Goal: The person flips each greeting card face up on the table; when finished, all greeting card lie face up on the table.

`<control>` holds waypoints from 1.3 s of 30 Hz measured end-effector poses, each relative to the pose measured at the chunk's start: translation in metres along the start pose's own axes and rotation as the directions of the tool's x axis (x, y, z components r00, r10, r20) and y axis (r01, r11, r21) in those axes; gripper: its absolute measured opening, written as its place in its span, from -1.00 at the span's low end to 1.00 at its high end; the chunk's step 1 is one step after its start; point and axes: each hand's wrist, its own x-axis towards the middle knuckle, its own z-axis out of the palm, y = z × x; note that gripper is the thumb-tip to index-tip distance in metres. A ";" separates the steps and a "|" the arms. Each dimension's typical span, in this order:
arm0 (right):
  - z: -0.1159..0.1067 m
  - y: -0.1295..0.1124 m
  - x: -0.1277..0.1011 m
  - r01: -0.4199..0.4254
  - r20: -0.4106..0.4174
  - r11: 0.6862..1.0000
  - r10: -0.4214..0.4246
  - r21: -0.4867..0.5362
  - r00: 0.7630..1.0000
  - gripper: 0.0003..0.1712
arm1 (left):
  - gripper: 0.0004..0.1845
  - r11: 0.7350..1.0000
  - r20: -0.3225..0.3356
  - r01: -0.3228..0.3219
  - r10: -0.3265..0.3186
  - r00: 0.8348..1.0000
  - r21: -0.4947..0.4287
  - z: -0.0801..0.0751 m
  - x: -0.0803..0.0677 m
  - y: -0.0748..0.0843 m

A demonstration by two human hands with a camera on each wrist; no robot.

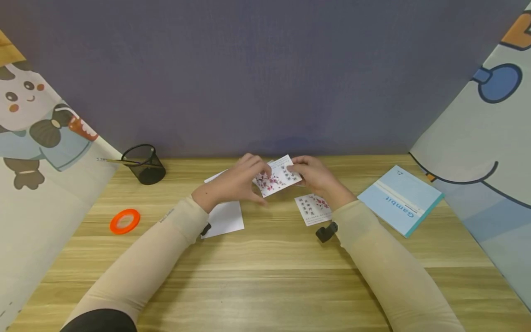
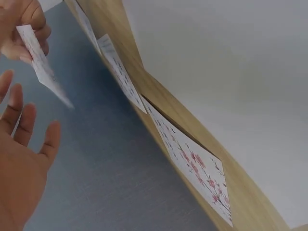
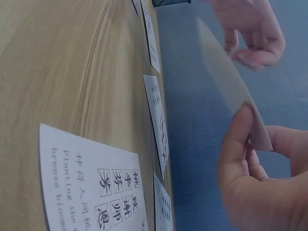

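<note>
Flowered card (image 1: pixel 279 177) above the desk (image 1: pixel 265 258), pinched by right hand (image 1: pixel 317 177), left hand (image 1: pixel 238 182) spread beside.

A wooden surface (image 1: pixel 265 276) is seen, backed by a purple-grey wall. A black mesh pen cup (image 1: pixel 145 163) is set at the back left, with an orange tape ring (image 1: pixel 124 221) laid nearer. A light blue booklet (image 1: pixel 400 199) marked "Gambit" is placed on the right. Cartoon-printed panels are stood along both sides.
</note>
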 end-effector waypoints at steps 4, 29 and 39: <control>0.000 0.001 0.000 0.006 0.010 1.000 -0.006 -0.005 1.000 -0.46 | -0.14 0.995 -0.058 0.074 -0.078 0.995 -0.061 0.000 0.001 -0.001; 0.009 0.000 -0.010 0.030 0.111 0.914 0.017 -0.405 0.994 -0.48 | -0.51 0.683 0.279 0.571 -0.499 0.820 -0.455 -0.001 0.008 -0.001; 0.015 0.006 -0.012 0.094 0.152 0.769 0.004 -0.632 0.988 -0.55 | -0.53 0.773 0.386 0.582 -0.471 0.793 -0.253 0.011 0.005 0.003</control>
